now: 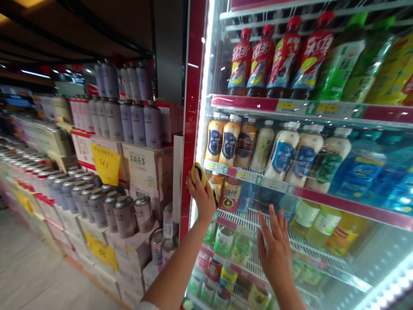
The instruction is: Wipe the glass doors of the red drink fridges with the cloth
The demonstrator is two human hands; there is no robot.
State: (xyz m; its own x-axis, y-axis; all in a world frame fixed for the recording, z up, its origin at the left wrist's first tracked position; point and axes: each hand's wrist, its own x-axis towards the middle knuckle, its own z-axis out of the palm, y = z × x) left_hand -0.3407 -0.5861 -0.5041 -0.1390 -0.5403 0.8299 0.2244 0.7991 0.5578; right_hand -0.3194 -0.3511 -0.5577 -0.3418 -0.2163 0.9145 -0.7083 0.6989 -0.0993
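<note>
My left hand (204, 199) is at the red left frame (191, 142) of a lit drinks cooler. Its fingers are closed on a yellow cloth (195, 170) with a dark patch, level with the middle shelf's edge. My right hand (274, 247) is raised with fingers apart and nothing in it. It is in front of a white wire shelf (254, 217); whether it touches anything I cannot tell. Near my left hand stand bottles with orange labels (230, 196). Above my right hand is a shelf edge with price tags (272, 184).
Red-capped bottles (241, 62) fill the top shelf, with white-capped bottles (284, 150) below them. Lower shelves hold small cups (228, 277). To the left, purple cans (152, 125) and boxes (146, 165) are stacked close to the cooler, with a yellow price sign (106, 164).
</note>
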